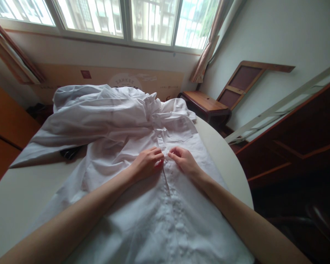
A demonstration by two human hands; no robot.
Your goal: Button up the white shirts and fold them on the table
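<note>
A long white button-front garment (121, 121), like a shirt or lab coat, lies spread over a round table, its sleeves bunched at the far end. Its button placket (167, 187) runs down the middle toward me. My left hand (148, 160) pinches the placket edge from the left, fingers curled in. Opposite it, my right hand (183, 159) grips the other side of the placket between thumb and fingers. The fingertips nearly meet; the button between them is too small to make out. A chest pocket shows beyond my right hand.
The pale round table (233, 161) extends past the garment on both sides. A dark striped item (70, 152) lies partly under the left sleeve. Behind stand a wooden chair (209, 101) and curtained windows (154, 22). A dark wood panel (299, 146) is close on the right.
</note>
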